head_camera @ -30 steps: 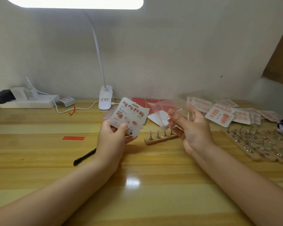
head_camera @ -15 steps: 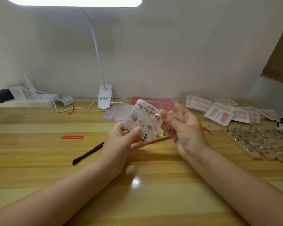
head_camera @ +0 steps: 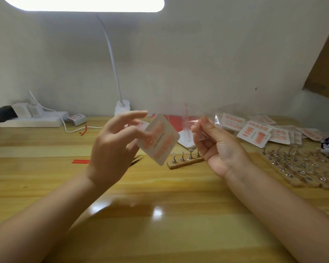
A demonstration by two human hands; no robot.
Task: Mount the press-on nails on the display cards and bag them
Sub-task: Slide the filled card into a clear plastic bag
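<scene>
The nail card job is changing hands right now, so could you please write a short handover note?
Left hand: holds the nail card tilted above the desk, blurred in motion.
Right hand: pinches a clear bag, also held up; the card is not in it.
Done: a pile of bagged cards lies at the right rear of the desk.
Empty-looking nail stands sit in front of the hands and at right.
Left: slide this card into the bag, then add it to the pile.
</scene>
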